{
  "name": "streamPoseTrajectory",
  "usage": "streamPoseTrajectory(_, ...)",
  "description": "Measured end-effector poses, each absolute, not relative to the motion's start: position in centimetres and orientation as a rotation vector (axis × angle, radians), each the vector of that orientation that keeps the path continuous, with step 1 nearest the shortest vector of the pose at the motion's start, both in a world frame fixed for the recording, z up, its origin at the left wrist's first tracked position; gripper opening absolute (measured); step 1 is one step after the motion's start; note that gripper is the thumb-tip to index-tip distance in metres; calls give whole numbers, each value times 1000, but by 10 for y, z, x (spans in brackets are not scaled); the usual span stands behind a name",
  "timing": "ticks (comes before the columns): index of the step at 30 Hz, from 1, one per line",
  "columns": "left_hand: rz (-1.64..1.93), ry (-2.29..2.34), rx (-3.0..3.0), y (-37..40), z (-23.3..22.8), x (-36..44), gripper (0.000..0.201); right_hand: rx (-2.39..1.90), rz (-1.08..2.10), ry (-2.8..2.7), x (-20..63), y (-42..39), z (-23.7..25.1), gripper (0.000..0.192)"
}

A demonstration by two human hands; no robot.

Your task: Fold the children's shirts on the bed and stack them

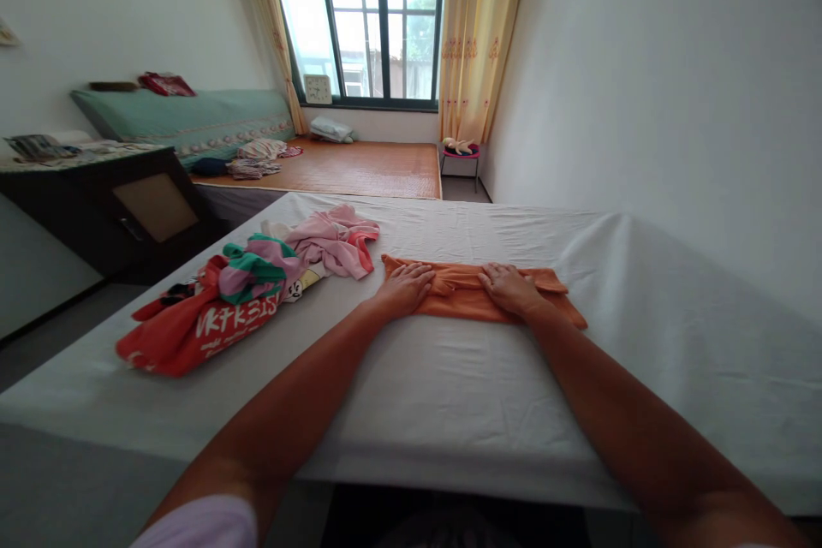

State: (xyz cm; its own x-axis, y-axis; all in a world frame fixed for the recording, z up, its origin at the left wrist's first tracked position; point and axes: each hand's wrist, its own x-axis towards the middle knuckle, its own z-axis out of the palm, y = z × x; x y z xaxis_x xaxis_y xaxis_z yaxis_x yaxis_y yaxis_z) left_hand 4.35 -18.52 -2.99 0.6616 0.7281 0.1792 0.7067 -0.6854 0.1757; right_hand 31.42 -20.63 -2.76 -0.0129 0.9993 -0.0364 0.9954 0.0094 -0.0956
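An orange garment [463, 295] lies folded into a long strip on the white sheet of the bed [449, 377] in front of me. My left hand [406, 286] rests flat on its left part, fingers apart. On the right part my right hand [510, 287] presses palm down. Neither hand grips the cloth. To the left lies a heap of clothes: a red garment with white lettering [193, 330], a green and pink piece [253, 270] and a pink garment [337, 241].
A dark cabinet [122, 205] stands at the left. Beyond it are a platform bed with a wooden mat [360, 167], a green bedding roll [186, 116], a window with yellow curtains [479, 26] and a small pink stool [460, 156]. A white wall runs along the right.
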Motion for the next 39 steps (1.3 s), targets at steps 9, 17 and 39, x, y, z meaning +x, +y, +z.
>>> streamPoseTrajectory(9,350,1195,2801,-185,-30,43,49,-2272,125,-2098,356,-190,-43,53)
streamPoseTrajectory(17,381,1199,2786,-183,-32,42,46,-2410,101,-1913,386,-184,-47,59)
streamPoseTrajectory(39,411,1154,2799,-181,-36,41,47,-1765,71,-2427,290,-207,-43,62)
